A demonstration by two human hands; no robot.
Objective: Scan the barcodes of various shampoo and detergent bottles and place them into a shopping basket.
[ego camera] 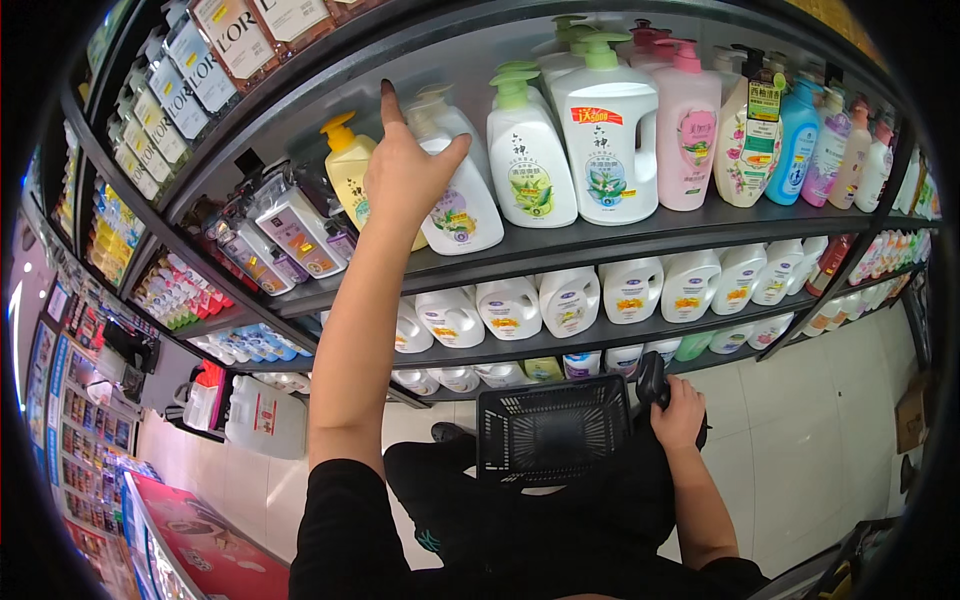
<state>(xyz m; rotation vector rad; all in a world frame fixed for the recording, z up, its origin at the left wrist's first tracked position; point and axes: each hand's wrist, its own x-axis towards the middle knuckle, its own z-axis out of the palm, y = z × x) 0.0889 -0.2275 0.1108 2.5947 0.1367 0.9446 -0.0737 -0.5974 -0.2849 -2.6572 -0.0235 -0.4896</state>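
My left hand [409, 172] is raised in front of the upper shelf, index finger pointing up and thumb spread to the right. Just behind it stands a white pump bottle [466, 221] with a purple label; whether the hand touches it is unclear. A yellow pump bottle [349, 169] is partly hidden to the hand's left. Low on the right, my right hand [679, 412] grips a black handheld device [652, 381], which looks like a barcode scanner. Beside that hand, a black plastic shopping basket [489, 435] is in front of my body.
White and green-capped pump bottles [531, 172] and a pink one [686, 135] line the black metal shelf [600, 236]. White handled jugs [510, 311] fill the shelf below. A white plastic jerrycan [266, 416] stands on the tiled floor [795, 405]. At lower left is a red panel [202, 540].
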